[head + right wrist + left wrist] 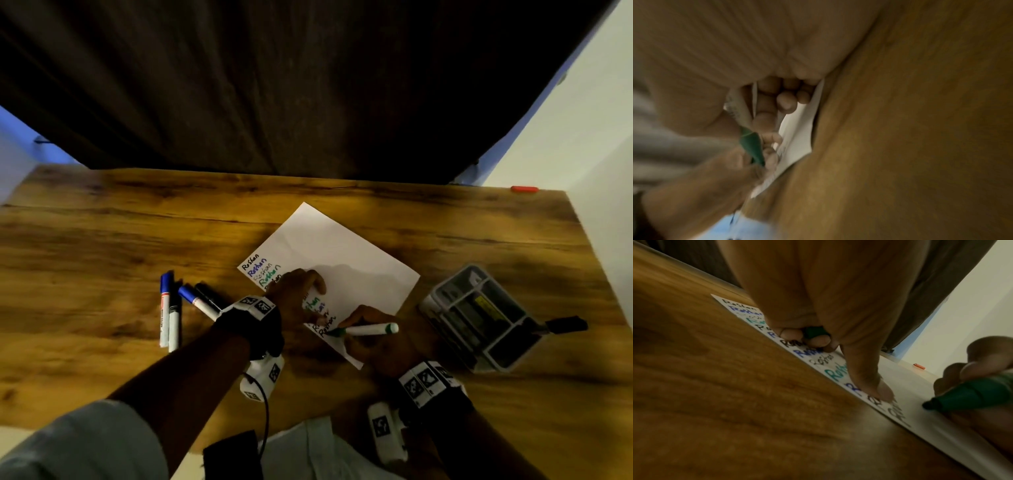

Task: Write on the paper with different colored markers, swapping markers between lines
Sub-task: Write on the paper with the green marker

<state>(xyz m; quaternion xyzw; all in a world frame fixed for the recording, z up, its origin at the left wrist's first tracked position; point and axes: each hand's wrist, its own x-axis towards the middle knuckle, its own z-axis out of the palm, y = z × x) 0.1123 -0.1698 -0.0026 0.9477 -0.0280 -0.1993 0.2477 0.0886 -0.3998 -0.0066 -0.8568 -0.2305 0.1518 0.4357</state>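
A white paper [342,260] lies angled on the wooden table [102,240], with lines of black, blue and green writing down its left edge [830,373]. My left hand [296,296] rests on the paper, its thumb [869,379] pressing the sheet and its curled fingers holding a green cap [815,331]. My right hand [371,341] grips a white marker with a green tip [368,329], uncapped, its nib [929,405] at the paper's near end beside the lowest lines. In the right wrist view the green marker tip [752,146] points down at the paper [797,138].
Several capped blue and black markers [173,315] lie on the table to the left of my left wrist. A grey compartment tray [479,318] stands to the right of the paper. A small red object [524,189] lies at the far right edge. A dark curtain hangs behind.
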